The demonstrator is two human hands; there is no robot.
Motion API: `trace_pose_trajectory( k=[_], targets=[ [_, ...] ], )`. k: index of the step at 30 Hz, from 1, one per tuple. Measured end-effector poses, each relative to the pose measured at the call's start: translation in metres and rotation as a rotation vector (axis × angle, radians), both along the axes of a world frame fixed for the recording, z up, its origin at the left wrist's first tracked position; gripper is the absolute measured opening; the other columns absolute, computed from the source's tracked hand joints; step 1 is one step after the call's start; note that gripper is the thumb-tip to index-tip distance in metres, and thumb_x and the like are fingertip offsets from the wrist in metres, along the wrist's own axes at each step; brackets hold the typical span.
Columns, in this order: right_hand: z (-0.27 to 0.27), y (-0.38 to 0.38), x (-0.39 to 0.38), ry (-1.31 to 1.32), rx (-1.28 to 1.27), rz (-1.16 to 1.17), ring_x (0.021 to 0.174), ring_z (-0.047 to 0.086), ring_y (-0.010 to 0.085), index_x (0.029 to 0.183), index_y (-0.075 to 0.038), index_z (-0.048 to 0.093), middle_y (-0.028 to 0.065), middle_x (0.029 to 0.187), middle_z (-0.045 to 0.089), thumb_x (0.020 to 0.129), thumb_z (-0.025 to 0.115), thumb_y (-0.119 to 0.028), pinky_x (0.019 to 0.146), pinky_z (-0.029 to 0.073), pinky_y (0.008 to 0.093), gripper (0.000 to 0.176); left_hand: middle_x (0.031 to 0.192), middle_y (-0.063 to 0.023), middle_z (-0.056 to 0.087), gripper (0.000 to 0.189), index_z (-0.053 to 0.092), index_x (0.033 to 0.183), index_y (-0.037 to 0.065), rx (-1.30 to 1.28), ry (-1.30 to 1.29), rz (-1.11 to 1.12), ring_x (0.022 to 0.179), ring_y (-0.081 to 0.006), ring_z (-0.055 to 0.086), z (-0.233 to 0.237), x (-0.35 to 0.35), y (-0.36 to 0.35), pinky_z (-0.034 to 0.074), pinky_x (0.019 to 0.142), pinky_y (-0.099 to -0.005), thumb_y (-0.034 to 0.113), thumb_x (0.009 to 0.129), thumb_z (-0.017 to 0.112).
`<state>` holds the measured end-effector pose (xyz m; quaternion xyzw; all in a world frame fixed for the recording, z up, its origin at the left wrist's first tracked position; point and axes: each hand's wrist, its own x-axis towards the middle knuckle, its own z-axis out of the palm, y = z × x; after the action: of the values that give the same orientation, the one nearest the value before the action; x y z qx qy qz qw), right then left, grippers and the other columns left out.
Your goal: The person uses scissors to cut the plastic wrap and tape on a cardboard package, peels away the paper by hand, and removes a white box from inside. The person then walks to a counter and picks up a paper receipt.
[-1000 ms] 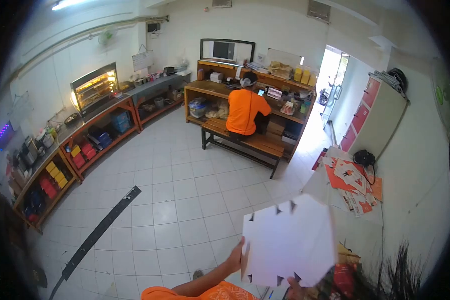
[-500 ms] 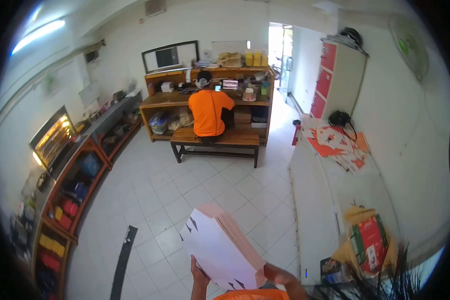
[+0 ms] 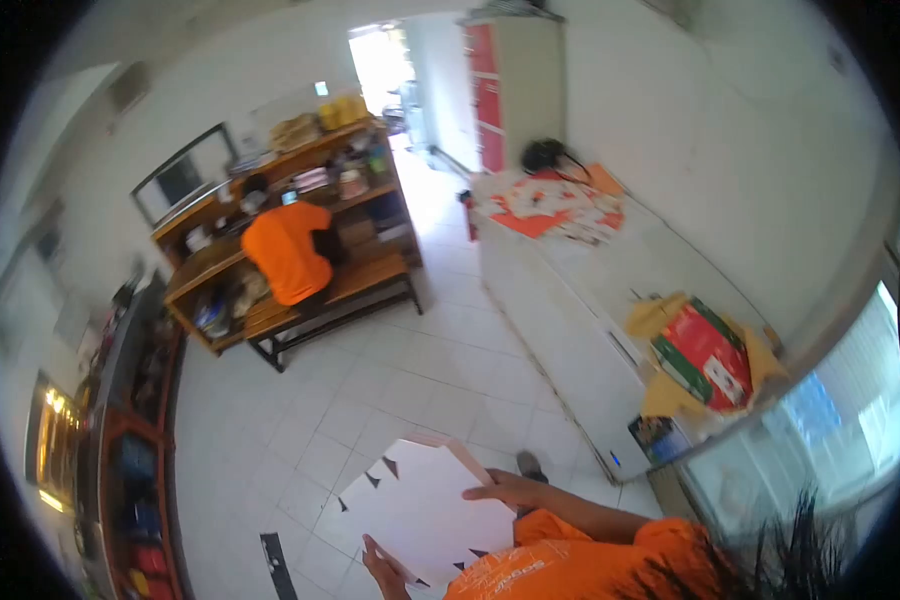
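A stack of flat white cardboard pieces with pinkish edges is held in front of my orange shirt. Dark triangular marks show near the borders of its top face. My left hand grips the lower left edge of the stack. On the upper right side, my right hand is closed round the edge, with fingers on the white face. The undersides of both grips are hidden by the stack.
A person in orange sits on a wooden bench at a cluttered desk. To the right stands a long white freezer bearing papers and a red-green package. Shelving lines the left wall.
The view has turned right and tilted, so the desk and seated person appear further left. My right hand has moved up along the stack's edge, and the stack's white face shows more fully.
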<state>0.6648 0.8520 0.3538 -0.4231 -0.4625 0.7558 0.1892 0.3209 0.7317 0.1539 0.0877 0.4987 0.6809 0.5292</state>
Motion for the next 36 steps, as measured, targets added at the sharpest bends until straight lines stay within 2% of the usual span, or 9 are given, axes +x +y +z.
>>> trace_pose_trajectory(
  k=[9, 13, 16, 20, 25, 27, 29, 34, 36],
  targets=[
    [-0.028, 0.087, 0.044, 0.127, 0.154, -0.094, 0.112, 0.065, 0.0237, 0.139, 0.003, 0.057, 0.0152, 0.121, 0.067, 0.092, 0.072, -0.053, 0.095, 0.052, 0.0344, 0.074, 0.144, -0.0249, 0.05, 0.081, 0.043, 0.145, -0.007, -0.092, 0.169, -0.136, 0.131, -0.0404, 0.052, 0.039, 0.034, 0.108, 0.044, 0.109, -0.053, 0.057, 0.099, 0.06],
    [-0.048, 0.166, 0.09, 0.064, 0.048, -0.088, 0.105, 0.065, 0.0205, 0.135, 0.003, 0.061, 0.0126, 0.114, 0.069, 0.09, 0.075, -0.053, 0.092, 0.052, 0.0336, 0.073, 0.143, -0.0256, 0.051, 0.081, 0.044, 0.145, -0.008, -0.072, 0.151, -0.181, 0.131, -0.0409, 0.051, -0.002, 0.043, 0.186, 0.044, 0.108, -0.0523, 0.058, 0.1, 0.058],
    [-0.037, 0.228, 0.151, -0.16, 0.003, -0.137, 0.1, 0.066, 0.0195, 0.131, 0.002, 0.064, 0.0104, 0.109, 0.07, 0.09, 0.075, -0.052, 0.089, 0.052, 0.0339, 0.069, 0.137, -0.0246, 0.056, 0.077, 0.047, 0.141, -0.01, -0.113, 0.225, -0.141, 0.125, -0.0382, 0.056, 0.044, 0.141, 0.259, 0.046, 0.105, -0.0493, 0.055, 0.102, 0.057],
    [-0.102, 0.31, 0.254, -0.166, 0.105, -0.41, 0.1, 0.065, 0.0198, 0.133, 0.002, 0.062, 0.011, 0.109, 0.07, 0.086, 0.079, -0.049, 0.088, 0.052, 0.0345, 0.072, 0.128, -0.0225, 0.06, 0.073, 0.049, 0.14, -0.009, -0.187, 0.315, -0.314, 0.112, -0.0349, 0.062, 0.011, 0.22, 0.376, 0.052, 0.096, -0.0461, 0.05, 0.101, 0.061],
    [-0.136, 0.404, 0.42, -0.359, -0.031, -0.726, 0.106, 0.068, 0.0277, 0.133, 0.004, 0.06, 0.0178, 0.116, 0.07, 0.079, 0.08, -0.041, 0.091, 0.053, 0.0376, 0.073, 0.145, -0.0172, 0.05, 0.077, 0.036, 0.155, 0.003, -0.389, 0.46, -0.438, 0.123, -0.0306, 0.057, -0.002, 0.378, 0.511, 0.055, 0.096, -0.0439, 0.051, 0.101, 0.062],
    [-0.167, 0.437, 0.485, -0.445, -0.05, -0.895, 0.103, 0.069, 0.0291, 0.131, 0.005, 0.06, 0.0191, 0.114, 0.07, 0.077, 0.078, -0.04, 0.087, 0.055, 0.0398, 0.072, 0.154, -0.0184, 0.044, 0.087, 0.028, 0.159, 0.003, -0.138, 0.299, -0.691, 0.128, -0.0322, 0.055, 0.009, 0.437, 0.549, 0.053, 0.099, -0.0466, 0.059, 0.1, 0.058],
    [-0.138, 0.457, 0.54, -0.617, -0.028, -0.885, 0.114, 0.066, 0.0335, 0.142, 0.014, 0.049, 0.028, 0.129, 0.064, 0.072, 0.078, -0.051, 0.096, 0.052, 0.0429, 0.1, 0.149, -0.0175, 0.048, 0.096, 0.023, 0.16, 0.003, -0.183, 0.281, -0.805, 0.126, -0.0307, 0.056, -0.013, 0.491, 0.58, 0.052, 0.099, -0.0484, 0.066, 0.097, 0.058],
    [-0.163, 0.498, 0.673, -0.593, -0.077, -0.841, 0.109, 0.068, 0.036, 0.138, 0.013, 0.054, 0.0291, 0.124, 0.067, 0.072, 0.077, -0.055, 0.095, 0.053, 0.0439, 0.097, 0.138, -0.0149, 0.053, 0.098, 0.028, 0.156, 0.005, -0.33, 0.126, -1.245, 0.121, -0.0283, 0.055, 0.013, 0.592, 0.627, 0.05, 0.098, -0.0519, 0.072, 0.092, 0.061],
    [-0.169, 0.503, 0.713, -0.91, -0.153, -0.725, 0.109, 0.069, 0.0397, 0.135, 0.012, 0.057, 0.0297, 0.124, 0.068, 0.072, 0.078, -0.055, 0.096, 0.053, 0.0454, 0.094, 0.137, -0.0141, 0.053, 0.096, 0.032, 0.154, 0.005, -0.348, 0.076, -1.337, 0.12, -0.0293, 0.057, 0.01, 0.619, 0.635, 0.049, 0.1, -0.0522, 0.073, 0.092, 0.06]
  ],
)
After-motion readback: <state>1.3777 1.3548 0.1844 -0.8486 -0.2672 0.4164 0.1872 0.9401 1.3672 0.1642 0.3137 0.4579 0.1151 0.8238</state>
